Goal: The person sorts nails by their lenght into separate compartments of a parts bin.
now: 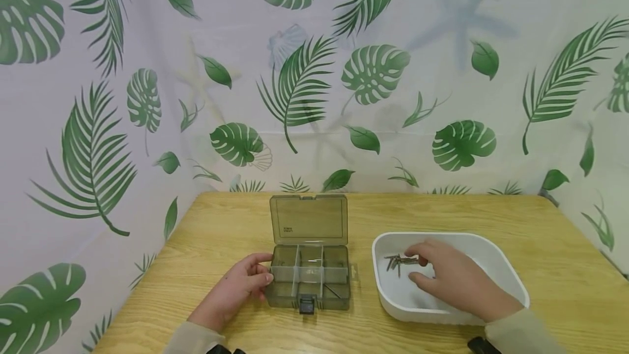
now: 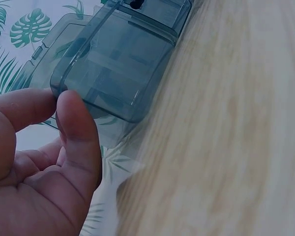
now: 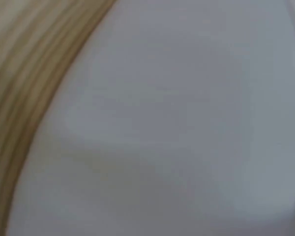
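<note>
A smoky clear plastic compartment box (image 1: 309, 275) stands on the table with its lid (image 1: 309, 220) raised. My left hand (image 1: 241, 284) pinches its left side between thumb and fingers; the left wrist view shows the thumb (image 2: 78, 130) at a corner of the box. One thin dark nail or screw (image 1: 332, 291) lies in the front right compartment. Over the white tray (image 1: 501, 255), my right hand (image 1: 454, 275) hangs with thumb and fingers apart, beside a small pile of brownish nails or screws (image 1: 399, 261). Whether its fingertips touch them, I cannot tell.
Both box and tray stand on a wooden table (image 1: 206, 239), the tray to the right. A leaf-patterned cloth (image 1: 314, 97) rises behind and along the sides. The box's dark latch (image 1: 307, 304) faces the front. White tray wall (image 3: 177, 118) fills the blurred right wrist view.
</note>
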`<state>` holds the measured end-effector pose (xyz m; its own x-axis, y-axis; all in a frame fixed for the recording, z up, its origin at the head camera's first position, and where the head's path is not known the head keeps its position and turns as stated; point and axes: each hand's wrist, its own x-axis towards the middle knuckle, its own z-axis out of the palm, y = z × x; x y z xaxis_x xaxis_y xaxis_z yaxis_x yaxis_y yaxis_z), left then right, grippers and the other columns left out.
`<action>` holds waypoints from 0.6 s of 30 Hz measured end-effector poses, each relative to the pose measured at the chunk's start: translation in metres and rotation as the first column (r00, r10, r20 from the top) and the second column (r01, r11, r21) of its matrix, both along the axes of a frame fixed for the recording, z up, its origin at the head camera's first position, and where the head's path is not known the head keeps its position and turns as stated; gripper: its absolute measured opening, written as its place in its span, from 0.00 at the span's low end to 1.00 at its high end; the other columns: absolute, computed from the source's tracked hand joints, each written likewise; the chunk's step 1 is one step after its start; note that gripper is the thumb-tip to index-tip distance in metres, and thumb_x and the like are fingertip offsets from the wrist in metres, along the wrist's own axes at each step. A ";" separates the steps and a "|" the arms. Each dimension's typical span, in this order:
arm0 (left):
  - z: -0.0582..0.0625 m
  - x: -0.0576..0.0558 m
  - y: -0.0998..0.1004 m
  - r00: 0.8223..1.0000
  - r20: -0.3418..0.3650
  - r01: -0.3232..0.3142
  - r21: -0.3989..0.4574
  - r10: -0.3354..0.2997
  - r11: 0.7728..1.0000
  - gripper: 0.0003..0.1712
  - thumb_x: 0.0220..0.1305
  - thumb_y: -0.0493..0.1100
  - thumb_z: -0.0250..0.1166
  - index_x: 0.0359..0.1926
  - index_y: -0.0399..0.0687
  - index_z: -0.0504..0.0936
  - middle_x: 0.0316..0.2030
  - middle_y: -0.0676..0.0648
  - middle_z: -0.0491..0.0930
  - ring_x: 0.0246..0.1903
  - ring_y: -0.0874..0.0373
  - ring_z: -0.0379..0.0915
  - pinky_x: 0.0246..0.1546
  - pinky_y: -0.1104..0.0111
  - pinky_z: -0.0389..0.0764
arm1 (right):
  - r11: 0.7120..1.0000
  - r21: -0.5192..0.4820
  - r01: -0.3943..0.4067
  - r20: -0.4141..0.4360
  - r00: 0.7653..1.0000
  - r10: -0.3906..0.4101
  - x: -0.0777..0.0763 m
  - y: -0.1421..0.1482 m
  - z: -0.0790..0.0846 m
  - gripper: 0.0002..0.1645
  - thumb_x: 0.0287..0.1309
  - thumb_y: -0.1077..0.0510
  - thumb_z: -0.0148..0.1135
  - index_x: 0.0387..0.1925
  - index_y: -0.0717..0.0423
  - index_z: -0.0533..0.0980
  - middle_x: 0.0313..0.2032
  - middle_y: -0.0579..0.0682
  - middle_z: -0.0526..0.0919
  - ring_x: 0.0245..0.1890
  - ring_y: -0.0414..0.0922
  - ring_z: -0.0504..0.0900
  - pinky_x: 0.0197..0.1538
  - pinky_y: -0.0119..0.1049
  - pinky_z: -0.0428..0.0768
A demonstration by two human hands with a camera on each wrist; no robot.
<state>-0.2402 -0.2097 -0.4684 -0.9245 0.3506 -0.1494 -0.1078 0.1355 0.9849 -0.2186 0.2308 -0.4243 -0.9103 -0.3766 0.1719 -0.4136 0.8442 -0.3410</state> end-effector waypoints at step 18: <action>0.001 0.000 -0.001 1.000 0.017 0.008 0.003 -0.008 1.000 0.35 0.74 0.40 0.61 0.74 0.35 0.60 0.41 0.44 0.72 0.37 0.53 0.70 0.32 0.64 0.80 | 0.992 0.126 0.012 0.261 0.964 -0.044 -0.010 0.060 -0.007 0.16 0.58 0.56 0.71 0.48 0.49 0.82 0.35 0.41 0.77 0.36 0.41 0.73 0.42 0.44 0.78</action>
